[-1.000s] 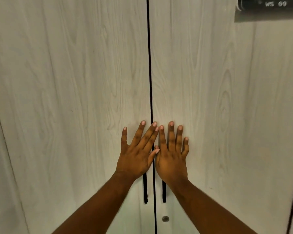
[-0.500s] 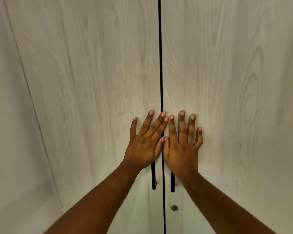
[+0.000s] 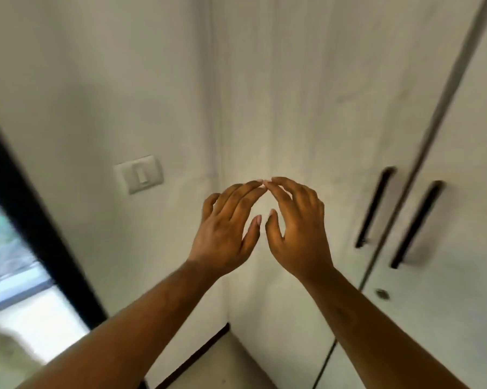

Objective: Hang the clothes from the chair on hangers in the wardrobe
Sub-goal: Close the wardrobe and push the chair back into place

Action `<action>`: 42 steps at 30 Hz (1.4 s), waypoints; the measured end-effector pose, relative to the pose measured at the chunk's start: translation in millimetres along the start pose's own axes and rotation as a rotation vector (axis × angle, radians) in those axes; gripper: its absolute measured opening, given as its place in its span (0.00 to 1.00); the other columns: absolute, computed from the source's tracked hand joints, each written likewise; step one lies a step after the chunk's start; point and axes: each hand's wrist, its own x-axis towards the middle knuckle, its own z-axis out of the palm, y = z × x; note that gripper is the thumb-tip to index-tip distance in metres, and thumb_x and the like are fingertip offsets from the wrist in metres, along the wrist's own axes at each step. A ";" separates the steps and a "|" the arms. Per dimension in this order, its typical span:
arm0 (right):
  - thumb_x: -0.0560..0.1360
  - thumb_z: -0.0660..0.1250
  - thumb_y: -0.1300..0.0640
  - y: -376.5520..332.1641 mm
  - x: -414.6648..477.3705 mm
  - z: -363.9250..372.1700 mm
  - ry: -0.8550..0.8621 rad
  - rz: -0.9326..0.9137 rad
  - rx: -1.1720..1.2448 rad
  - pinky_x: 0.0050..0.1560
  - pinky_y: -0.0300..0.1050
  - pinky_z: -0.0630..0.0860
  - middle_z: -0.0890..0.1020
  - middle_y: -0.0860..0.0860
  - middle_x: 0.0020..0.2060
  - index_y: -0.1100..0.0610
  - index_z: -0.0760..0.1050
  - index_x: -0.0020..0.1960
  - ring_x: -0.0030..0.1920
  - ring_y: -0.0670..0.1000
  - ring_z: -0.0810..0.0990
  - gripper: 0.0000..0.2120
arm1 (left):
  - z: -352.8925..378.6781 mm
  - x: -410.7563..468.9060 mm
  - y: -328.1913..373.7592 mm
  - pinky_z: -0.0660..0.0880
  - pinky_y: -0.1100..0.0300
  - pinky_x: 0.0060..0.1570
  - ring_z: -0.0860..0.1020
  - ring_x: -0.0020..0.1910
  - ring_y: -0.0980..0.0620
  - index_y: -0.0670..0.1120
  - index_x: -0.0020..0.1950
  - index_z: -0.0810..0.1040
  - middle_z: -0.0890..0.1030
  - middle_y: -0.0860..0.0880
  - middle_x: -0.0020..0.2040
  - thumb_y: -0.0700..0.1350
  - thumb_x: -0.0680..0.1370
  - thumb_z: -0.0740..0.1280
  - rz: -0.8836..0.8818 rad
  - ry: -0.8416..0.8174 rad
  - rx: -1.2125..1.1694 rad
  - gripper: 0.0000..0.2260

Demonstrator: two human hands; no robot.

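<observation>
Wardrobe (image 3: 306, 108) closed, white wall (image 3: 96, 80), light switch (image 3: 138, 177)

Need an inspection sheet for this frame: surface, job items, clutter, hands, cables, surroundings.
Surface: no worktop seen; a strip of floor at the bottom.
Job's things: wardrobe doors shut; two dark bar handles flank the door gap, untouched; a round keyhole sits below them. Clothes, chair and hangers not in view.
Clutter: nothing seen.
Hands: left hand and right hand raised before the wardrobe, fingers relaxed, fingertips meeting or nearly so, holding nothing.
Cables: nothing seen.
Surroundings: pale wall with a switch plate; dark window frame at left; picture blurred.
</observation>
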 end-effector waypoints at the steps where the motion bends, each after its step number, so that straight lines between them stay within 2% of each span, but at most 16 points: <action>1: 0.77 0.66 0.59 -14.9 -6.8 17.9 -0.050 -0.018 0.068 0.66 0.55 0.72 0.76 0.53 0.69 0.56 0.74 0.71 0.69 0.54 0.73 0.22 | -13.0 -22.8 -13.2 0.65 0.50 0.71 0.68 0.74 0.51 0.48 0.76 0.70 0.71 0.51 0.75 0.49 0.83 0.63 -0.057 -0.014 0.037 0.21; 6: 0.79 0.63 0.57 -122.9 -36.9 94.7 -0.274 -0.200 0.385 0.66 0.50 0.72 0.76 0.52 0.69 0.55 0.73 0.72 0.68 0.53 0.73 0.21 | -99.3 -140.7 -61.9 0.68 0.48 0.68 0.71 0.72 0.51 0.48 0.73 0.72 0.74 0.51 0.72 0.46 0.82 0.63 -0.374 -0.025 0.196 0.19; 10: 0.78 0.66 0.61 -227.2 -58.6 129.5 -0.410 -0.321 0.595 0.67 0.52 0.71 0.76 0.50 0.68 0.54 0.72 0.72 0.68 0.52 0.73 0.23 | -179.5 -220.3 -74.4 0.71 0.50 0.65 0.73 0.69 0.51 0.45 0.70 0.74 0.76 0.50 0.69 0.43 0.80 0.64 -0.583 0.047 0.305 0.18; 14: 0.76 0.65 0.65 -327.3 -74.4 142.2 -0.458 -0.444 0.791 0.66 0.50 0.71 0.77 0.49 0.64 0.54 0.72 0.71 0.64 0.51 0.73 0.24 | -252.0 -287.8 -80.9 0.71 0.52 0.64 0.73 0.68 0.53 0.47 0.69 0.75 0.77 0.52 0.68 0.40 0.79 0.66 -0.718 0.172 0.408 0.17; 18: 0.76 0.65 0.66 -421.9 -95.2 151.9 -0.499 -0.560 0.970 0.63 0.51 0.73 0.79 0.51 0.61 0.58 0.74 0.70 0.62 0.52 0.76 0.22 | -313.7 -352.7 -84.3 0.73 0.50 0.63 0.75 0.66 0.50 0.43 0.67 0.76 0.78 0.49 0.66 0.39 0.80 0.65 -0.778 0.292 0.503 0.15; 22: 0.76 0.65 0.68 -523.1 -128.2 160.2 -0.540 -0.685 1.117 0.63 0.45 0.73 0.80 0.51 0.59 0.60 0.75 0.68 0.61 0.52 0.76 0.20 | -377.4 -428.1 -82.0 0.73 0.51 0.63 0.77 0.64 0.49 0.40 0.66 0.77 0.79 0.47 0.64 0.34 0.78 0.67 -0.863 0.397 0.621 0.16; 25: 0.76 0.66 0.69 -600.0 -163.7 166.7 -0.638 -0.760 1.216 0.63 0.41 0.71 0.80 0.51 0.58 0.59 0.76 0.67 0.60 0.51 0.76 0.20 | -424.7 -495.3 -68.7 0.70 0.57 0.67 0.76 0.64 0.52 0.42 0.67 0.77 0.79 0.48 0.63 0.36 0.79 0.67 -1.009 0.410 0.710 0.16; 27: 0.76 0.65 0.68 -639.0 -184.8 167.3 -0.734 -0.788 1.272 0.64 0.38 0.70 0.80 0.49 0.58 0.57 0.76 0.67 0.59 0.49 0.76 0.20 | -450.6 -523.9 -54.4 0.69 0.58 0.67 0.75 0.64 0.53 0.45 0.68 0.76 0.78 0.50 0.64 0.38 0.81 0.64 -1.177 0.362 0.768 0.15; 30: 0.79 0.61 0.58 -693.8 -222.5 170.7 -0.898 -0.856 1.342 0.61 0.39 0.73 0.82 0.48 0.56 0.56 0.78 0.65 0.57 0.46 0.76 0.16 | -476.5 -578.0 -34.8 0.70 0.60 0.65 0.75 0.63 0.54 0.47 0.68 0.75 0.78 0.51 0.63 0.40 0.82 0.62 -1.381 0.372 0.830 0.15; 32: 0.78 0.58 0.53 -719.8 -243.1 176.5 -1.038 -0.895 1.332 0.59 0.42 0.73 0.82 0.48 0.55 0.54 0.78 0.64 0.56 0.46 0.76 0.18 | -477.7 -614.6 -30.2 0.66 0.61 0.70 0.74 0.62 0.56 0.46 0.67 0.75 0.78 0.48 0.63 0.48 0.83 0.60 -1.464 0.506 0.815 0.14; 34: 0.77 0.56 0.51 -743.1 -262.1 187.9 -1.158 -0.954 1.283 0.59 0.42 0.73 0.83 0.48 0.54 0.53 0.79 0.62 0.55 0.48 0.77 0.19 | -475.2 -650.8 -31.1 0.63 0.64 0.71 0.72 0.62 0.59 0.49 0.67 0.75 0.78 0.49 0.63 0.56 0.83 0.56 -1.653 0.553 0.789 0.18; 36: 0.78 0.56 0.49 -762.6 -282.4 205.9 -1.230 -1.064 1.169 0.59 0.43 0.73 0.83 0.50 0.56 0.53 0.80 0.62 0.56 0.50 0.79 0.19 | -469.1 -680.9 -32.5 0.68 0.55 0.68 0.72 0.65 0.54 0.53 0.68 0.73 0.76 0.52 0.66 0.64 0.82 0.52 -1.889 0.398 0.699 0.23; 38: 0.80 0.58 0.48 -777.7 -304.6 231.9 -1.305 -1.164 0.963 0.60 0.43 0.70 0.81 0.49 0.60 0.50 0.78 0.65 0.59 0.50 0.77 0.17 | -456.8 -703.5 -28.7 0.66 0.50 0.71 0.68 0.71 0.50 0.56 0.73 0.68 0.70 0.53 0.72 0.72 0.78 0.48 -2.097 0.218 0.500 0.31; 40: 0.80 0.58 0.44 -787.0 -328.3 264.1 -1.366 -1.279 0.765 0.64 0.48 0.68 0.79 0.48 0.63 0.47 0.76 0.65 0.63 0.51 0.75 0.17 | -437.3 -724.0 -27.0 0.63 0.47 0.72 0.66 0.73 0.51 0.58 0.77 0.64 0.68 0.56 0.74 0.75 0.76 0.51 -2.212 0.035 0.289 0.34; 42: 0.80 0.55 0.39 -787.5 -343.0 297.0 -1.473 -1.387 0.586 0.71 0.55 0.63 0.77 0.48 0.65 0.46 0.76 0.64 0.68 0.54 0.73 0.20 | -417.8 -735.4 -25.7 0.65 0.46 0.71 0.70 0.70 0.52 0.60 0.76 0.64 0.72 0.57 0.72 0.80 0.72 0.50 -2.240 -0.046 0.163 0.39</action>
